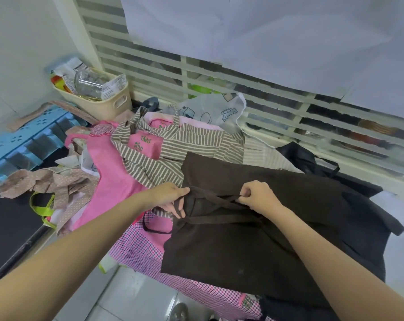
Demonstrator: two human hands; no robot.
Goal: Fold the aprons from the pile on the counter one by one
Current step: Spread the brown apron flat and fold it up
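Aprons (131, 163) heap across the counter from nine to twelve o'clock; the dark brown apron (254, 228) lies nearest, mid-fold. Left hand (170, 198) grips its edge, right hand (256, 195) pinches a strap (219, 198); probably straps tuck in next. At eleven, a cream basket (113, 105) holds a glass jar (89, 83) and packets.

No text can be read with certainty. Green embroidered characters are seen on the pink apron pocket (143, 142), but they cannot be made out. Fine print is carried on the crumpled packets (114, 85) in the beige basket (108, 105), too small and blurred to be read. No brand or number is legible.
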